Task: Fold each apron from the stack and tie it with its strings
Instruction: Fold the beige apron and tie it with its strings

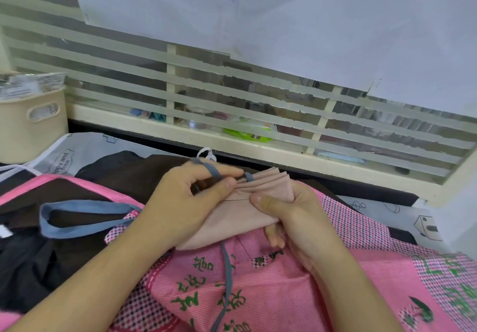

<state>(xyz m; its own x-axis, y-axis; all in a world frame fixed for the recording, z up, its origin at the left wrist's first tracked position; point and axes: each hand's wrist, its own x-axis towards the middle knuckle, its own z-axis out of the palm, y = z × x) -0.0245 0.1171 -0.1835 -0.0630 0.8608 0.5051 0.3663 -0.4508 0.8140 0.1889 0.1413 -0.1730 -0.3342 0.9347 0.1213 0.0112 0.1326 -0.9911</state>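
Folded pale-pink fabric apron (247,210), pleated into a compact bundle, sits between my two hands above the heap of unfolded aprons. My right hand (296,218) clamps its near-right end, thumb pressed on top, fingers curled beneath. My left hand (185,197) pinches the grey-blue fabric string (213,171) between thumb and forefinger, the string looped over that forefinger and crossing the bundle's far end. Judgement: folding of this apron is complete; tying is in progress, no knot yet visible. A second length of the string trails toward me. Beneath lie a pink checked apron with green characters (258,280) and dark brown cloth (124,174), both unfolded. A beige plastic basket (31,127) stands at the tabletop's far left corner.
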